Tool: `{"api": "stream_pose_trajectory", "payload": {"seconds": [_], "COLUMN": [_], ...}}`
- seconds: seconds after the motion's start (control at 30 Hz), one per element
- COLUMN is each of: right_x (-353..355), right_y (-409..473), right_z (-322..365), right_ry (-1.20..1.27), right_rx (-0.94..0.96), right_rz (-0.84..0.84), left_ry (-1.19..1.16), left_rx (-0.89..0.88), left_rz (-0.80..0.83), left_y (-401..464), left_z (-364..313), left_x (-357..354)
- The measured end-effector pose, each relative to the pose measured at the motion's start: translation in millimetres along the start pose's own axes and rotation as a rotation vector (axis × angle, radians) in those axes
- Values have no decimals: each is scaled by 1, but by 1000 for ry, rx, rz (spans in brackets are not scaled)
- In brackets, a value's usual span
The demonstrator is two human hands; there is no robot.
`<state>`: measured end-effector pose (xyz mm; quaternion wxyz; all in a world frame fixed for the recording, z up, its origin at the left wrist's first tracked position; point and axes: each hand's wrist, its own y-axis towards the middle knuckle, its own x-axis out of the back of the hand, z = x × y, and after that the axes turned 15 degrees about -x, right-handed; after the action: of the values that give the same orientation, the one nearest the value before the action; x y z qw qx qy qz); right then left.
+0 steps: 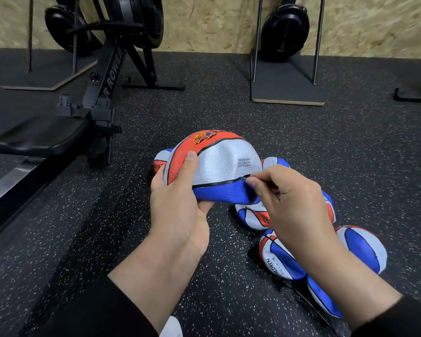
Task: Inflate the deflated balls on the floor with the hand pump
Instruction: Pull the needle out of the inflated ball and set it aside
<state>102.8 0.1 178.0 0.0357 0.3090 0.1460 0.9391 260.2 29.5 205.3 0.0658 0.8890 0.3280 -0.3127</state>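
The left hand (178, 203) grips a deflated red, white and blue ball (214, 164) above the floor (301, 142), thumb on top. The right hand (284, 198) pinches something thin at its seam; more deflated balls (365, 246) lie below.

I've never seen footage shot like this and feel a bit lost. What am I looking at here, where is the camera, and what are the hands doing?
There is no machine: the one picture comes from a camera worn on a person's head, looking down at their own hands. The left hand grips a deflated ball, red, white and blue, lifted off the floor. The right hand pinches something small at the ball's edge; what it is I cannot tell. More deflated balls lie on the speckled black floor. A rowing machine stands to the left. No pump is clearly visible.
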Motion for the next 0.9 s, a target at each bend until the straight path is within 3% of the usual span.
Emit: {"api": "stream_pose_trajectory", "payload": {"seconds": [0.27,0.57,0.7,0.9], "right_x": [-1,2,6,7], "right_y": [1,3,7,10], "right_z": [2,4,3,1], "right_ry": [-2,61,-47,-123], "right_rx": [-20,43,179,176], "right_rz": [6,-3,-33,-8], "left_ry": [30,-2,-4,5], "left_rx": [-55,-6,-12,-4], "left_rz": [52,-24,-33,-37], "left_y": [-1,6,8,6], "left_z": [-1,-6,-6,-4], "left_x": [-2,7,7,7]}}
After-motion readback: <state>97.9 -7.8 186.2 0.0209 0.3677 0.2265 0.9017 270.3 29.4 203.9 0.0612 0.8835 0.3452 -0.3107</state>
